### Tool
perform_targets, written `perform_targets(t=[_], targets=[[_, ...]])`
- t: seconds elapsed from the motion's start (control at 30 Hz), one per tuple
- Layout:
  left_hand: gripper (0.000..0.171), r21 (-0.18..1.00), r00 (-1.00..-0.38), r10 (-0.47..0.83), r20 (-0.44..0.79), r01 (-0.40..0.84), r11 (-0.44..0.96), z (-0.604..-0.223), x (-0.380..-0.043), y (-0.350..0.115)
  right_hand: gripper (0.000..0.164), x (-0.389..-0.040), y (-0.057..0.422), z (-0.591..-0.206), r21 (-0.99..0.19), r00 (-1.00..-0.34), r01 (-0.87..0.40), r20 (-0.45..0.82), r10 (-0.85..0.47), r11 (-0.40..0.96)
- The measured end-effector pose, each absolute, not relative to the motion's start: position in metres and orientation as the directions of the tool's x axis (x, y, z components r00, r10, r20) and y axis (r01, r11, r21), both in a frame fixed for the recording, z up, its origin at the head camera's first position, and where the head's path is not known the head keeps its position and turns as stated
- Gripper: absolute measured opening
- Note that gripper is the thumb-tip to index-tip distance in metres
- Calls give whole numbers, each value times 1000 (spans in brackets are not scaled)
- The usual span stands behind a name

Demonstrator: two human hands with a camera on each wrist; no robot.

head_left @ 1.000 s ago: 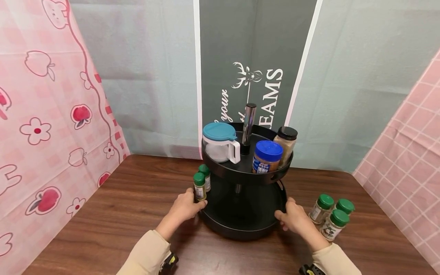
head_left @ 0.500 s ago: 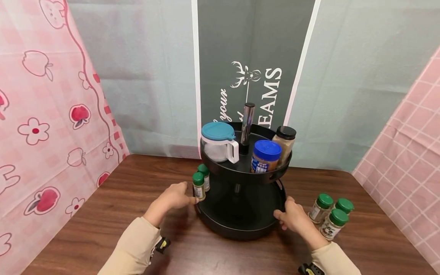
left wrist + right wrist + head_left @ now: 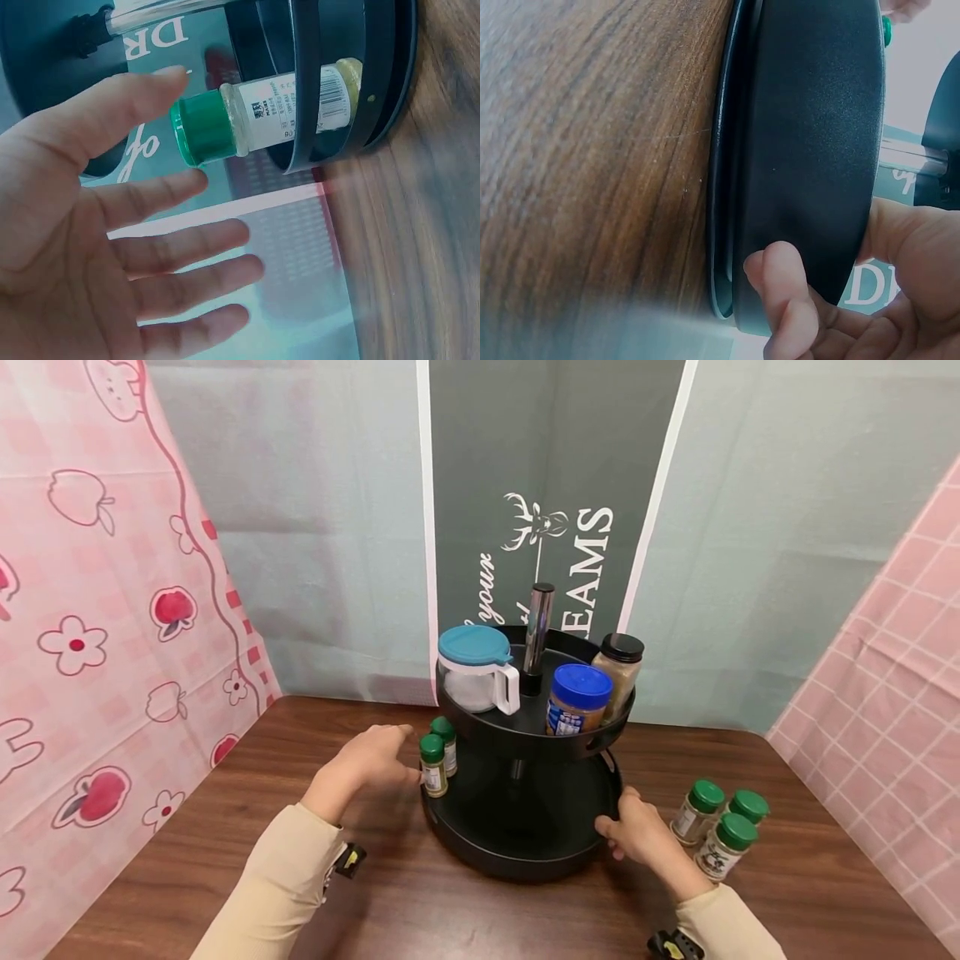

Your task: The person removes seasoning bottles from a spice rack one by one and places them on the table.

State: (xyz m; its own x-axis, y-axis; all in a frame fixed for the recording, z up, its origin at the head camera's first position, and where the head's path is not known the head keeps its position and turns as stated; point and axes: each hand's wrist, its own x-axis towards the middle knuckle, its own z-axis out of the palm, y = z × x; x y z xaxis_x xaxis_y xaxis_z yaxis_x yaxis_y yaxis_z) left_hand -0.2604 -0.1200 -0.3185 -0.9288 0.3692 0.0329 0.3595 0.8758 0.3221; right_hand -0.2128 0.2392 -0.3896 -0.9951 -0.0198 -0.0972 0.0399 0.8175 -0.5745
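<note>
A black two-tier turntable [image 3: 517,831] stands mid-table. On its lower tier, at the left rim, two green-capped spice jars [image 3: 433,768] stand upright. My left hand [image 3: 371,758] is beside these jars, fingers spread and straight. In the left wrist view, its thumb and index finger stand either side of a green cap [image 3: 206,126] without closing on it. My right hand [image 3: 637,832] grips the lower tier's right rim. The right wrist view shows that hand [image 3: 855,300] with its thumb over the rim and fingers against the outer wall [image 3: 810,135].
The upper tier carries a teal-lidded pot [image 3: 472,672] with a white handle, a blue-lidded jar [image 3: 579,700] and a black-lidded jar [image 3: 619,672], around a metal post [image 3: 536,635]. Three more spice jars [image 3: 722,852] stand right of my right hand. Printed cloths [image 3: 322,527] hang behind.
My left hand has come off the lower tier's left rim, moved left and farther back, and its fingers have opened. The right hand keeps its grip on the rim.
</note>
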Motion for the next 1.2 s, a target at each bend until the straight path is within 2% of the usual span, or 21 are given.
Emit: perform_targets(t=[0.1,0.27,0.37,0.63,0.93,1.2], targets=[[62,314,-910,405,92,413,855,-319,-264,-120,53,-214,239,-390,-578,-996,38,-92,-19,815],[45,330,-861,479,173,509,795,-326,-271,-117,57,-213,239,-391,-575,-996,39,-91,-17,817],[43,318,-848,495,192,531,786,-330,-272,-113,58,-213,239,-390,-572,-995,43,-99,-17,819],[43,315,-849,486,206,528,789,-330,-275,-105,61,-213,238,-389,-571,-994,42,-105,-23,820],[44,351,-854,502,133,515,782,-327,-279,-101,68,-215,241,-388,-573,-991,41,-130,-41,819],[33,345,-855,482,191,518,783,-337,-284,-96,63,-214,240,-391,-577,-992,42,-119,-34,816]])
